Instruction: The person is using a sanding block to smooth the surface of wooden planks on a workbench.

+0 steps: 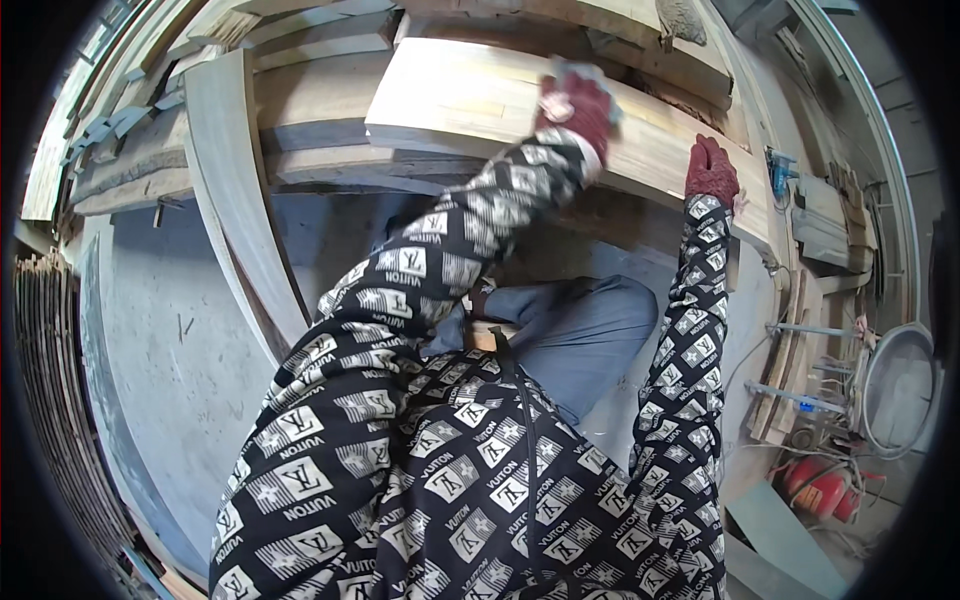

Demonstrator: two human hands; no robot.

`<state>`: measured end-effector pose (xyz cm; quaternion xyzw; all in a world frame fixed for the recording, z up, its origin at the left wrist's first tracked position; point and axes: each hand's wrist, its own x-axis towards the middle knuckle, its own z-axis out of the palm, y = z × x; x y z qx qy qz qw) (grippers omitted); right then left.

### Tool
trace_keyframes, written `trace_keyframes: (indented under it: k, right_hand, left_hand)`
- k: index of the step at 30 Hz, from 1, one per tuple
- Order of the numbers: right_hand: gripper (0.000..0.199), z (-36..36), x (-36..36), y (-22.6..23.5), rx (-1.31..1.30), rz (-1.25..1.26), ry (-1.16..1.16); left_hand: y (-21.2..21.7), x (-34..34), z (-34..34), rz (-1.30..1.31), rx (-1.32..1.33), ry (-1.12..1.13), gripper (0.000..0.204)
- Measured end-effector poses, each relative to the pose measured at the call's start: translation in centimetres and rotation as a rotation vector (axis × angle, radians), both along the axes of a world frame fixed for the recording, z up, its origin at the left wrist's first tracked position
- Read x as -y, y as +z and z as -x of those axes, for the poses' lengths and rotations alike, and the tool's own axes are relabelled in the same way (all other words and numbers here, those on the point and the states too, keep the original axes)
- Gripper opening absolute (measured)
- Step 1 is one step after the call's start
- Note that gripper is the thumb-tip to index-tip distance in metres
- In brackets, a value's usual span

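Observation:
A long, pale wooden board (455,85) lies across the far side in front of me. On its top, my gloved left hand (575,110) presses down near the middle, with a grey sheet-like piece (608,88) under and around its fingers. Motion blurs this piece, so I cannot tell its exact kind. My right hand (712,172), in a maroon glove too, rests at the board's near edge toward the right end. Its fingers are stretched out and hold nothing.
Stacked timber (320,85) lies behind and left of the board. One long plank (235,160) leans down to the grey floor (165,290). To the right stand a round metal fan guard (898,390) and a red machine part (820,487). Thin strips (55,370) stand at far left.

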<state>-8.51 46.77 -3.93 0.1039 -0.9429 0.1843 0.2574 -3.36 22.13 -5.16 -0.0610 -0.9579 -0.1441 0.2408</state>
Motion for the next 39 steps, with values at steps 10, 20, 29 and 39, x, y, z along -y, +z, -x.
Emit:
trace_keyframes:
  k: [10,20,29,39]
  right_hand:
    - [0.026,-0.4,1.5,2.2,-0.014,0.052,-0.04]
    - [0.024,-0.3,2.2,1.4,-0.023,0.066,-0.011]
    - [0.026,-0.1,3.5,2.2,-0.032,0.055,0.015]
    - [0.025,-0.6,1.7,1.5,-0.006,0.045,-0.013]
  left_hand:
    - [0.8,18.1,-4.0,-0.077,0.075,0.445,0.033]
    - [1.5,-1.3,-1.8,0.203,-0.213,0.045,0.027]
    - [4.4,10.7,-9.3,-0.075,0.2,0.048,0.047]
    - [4.7,2.4,-2.4,0.089,0.255,0.119,0.042]
